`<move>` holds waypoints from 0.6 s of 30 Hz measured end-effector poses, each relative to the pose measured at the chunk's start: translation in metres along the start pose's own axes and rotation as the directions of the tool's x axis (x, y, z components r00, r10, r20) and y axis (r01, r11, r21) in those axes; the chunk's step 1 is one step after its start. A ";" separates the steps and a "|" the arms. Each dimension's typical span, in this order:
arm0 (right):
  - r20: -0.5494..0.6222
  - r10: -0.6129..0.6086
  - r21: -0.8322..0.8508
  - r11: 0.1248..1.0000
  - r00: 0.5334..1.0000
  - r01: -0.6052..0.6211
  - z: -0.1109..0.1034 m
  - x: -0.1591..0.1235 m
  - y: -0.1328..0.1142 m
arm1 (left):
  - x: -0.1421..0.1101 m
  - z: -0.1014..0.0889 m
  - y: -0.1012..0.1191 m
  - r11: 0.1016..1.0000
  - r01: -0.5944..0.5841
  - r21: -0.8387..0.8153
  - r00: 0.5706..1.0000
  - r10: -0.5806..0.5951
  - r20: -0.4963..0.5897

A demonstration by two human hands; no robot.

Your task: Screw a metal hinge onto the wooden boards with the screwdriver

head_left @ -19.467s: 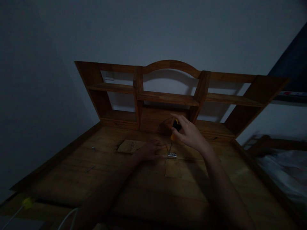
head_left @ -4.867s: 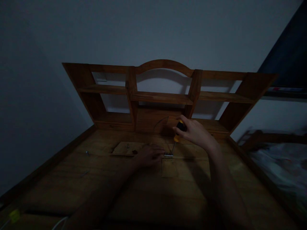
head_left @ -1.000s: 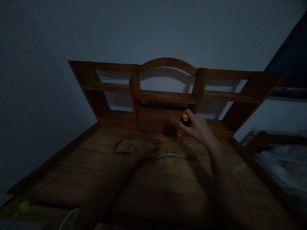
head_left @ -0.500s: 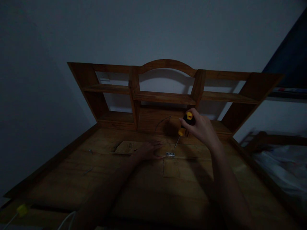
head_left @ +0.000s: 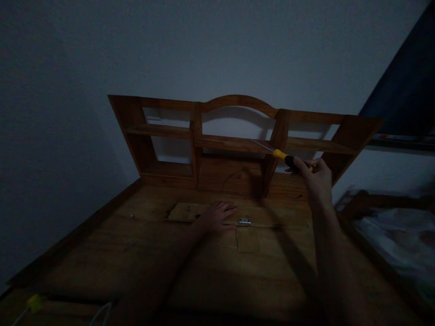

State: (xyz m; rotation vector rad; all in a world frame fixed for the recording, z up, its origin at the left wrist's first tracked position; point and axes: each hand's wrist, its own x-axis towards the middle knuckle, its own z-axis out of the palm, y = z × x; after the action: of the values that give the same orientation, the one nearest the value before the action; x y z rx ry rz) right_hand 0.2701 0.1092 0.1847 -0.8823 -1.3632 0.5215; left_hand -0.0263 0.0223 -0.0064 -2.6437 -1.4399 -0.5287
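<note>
My right hand (head_left: 317, 179) is closed around the black and yellow handle of a screwdriver (head_left: 280, 155). The tool is raised above the desktop, its shaft pointing left and slightly up across the shelf. My left hand (head_left: 217, 217) lies with fingers spread on the wooden desktop (head_left: 190, 253), over the right part of a torn flat brown piece (head_left: 183, 212). Just right of my left fingers sits a small metal hinge (head_left: 244, 221) on a seam in the wood. Below the hinge is a squarish wooden panel (head_left: 247, 240) with a cracked left edge.
A wooden shelf unit (head_left: 234, 144) with an arched top stands at the back against the wall. A small screw-like piece (head_left: 132, 218) and a thin rod-like piece (head_left: 130, 245) lie at left. A yellow object (head_left: 35, 302) with a white cord is at lower left. Pale plastic-like material (head_left: 390, 240) lies at right.
My right hand has lifted the screwdriver away from the hinge, up and to the right, and tilted it from pointing down to pointing left. My left hand stays on the desktop.
</note>
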 end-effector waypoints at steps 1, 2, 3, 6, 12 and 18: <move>0.035 0.113 0.154 0.981 0.993 -0.117 -0.005 0.000 0.004 | -0.001 -0.001 0.002 1.000 0.001 0.000 1.000 -0.001 -0.003; 0.099 0.221 0.280 0.929 0.970 -0.240 -0.011 -0.003 0.007 | -0.001 -0.002 0.004 1.000 0.005 -0.001 1.000 -0.005 -0.010; 0.180 0.314 0.366 0.858 0.932 -0.359 -0.018 -0.010 0.009 | -0.002 -0.004 0.007 1.000 0.008 -0.004 1.000 -0.008 -0.021; 0.391 0.461 0.419 0.682 0.797 -0.600 -0.044 -0.053 0.012 | -0.005 -0.008 0.013 1.000 0.008 -0.016 0.997 -0.009 -0.071; 0.417 0.627 0.225 0.630 0.658 -0.743 -0.080 -0.177 0.030 | -0.001 -0.004 0.028 1.000 -0.004 -0.018 0.992 0.002 -0.123; 0.291 0.688 0.114 0.665 0.665 -0.738 -0.072 -0.228 0.049 | 0.006 0.001 0.042 0.999 -0.019 -0.034 0.991 0.014 -0.133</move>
State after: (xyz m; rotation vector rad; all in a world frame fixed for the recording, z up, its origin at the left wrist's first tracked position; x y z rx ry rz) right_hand 0.3093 -0.0553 0.0084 -1.1960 -1.0730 1.4105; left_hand 0.0118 0.0040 -0.0016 -2.5883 -1.3818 -0.7199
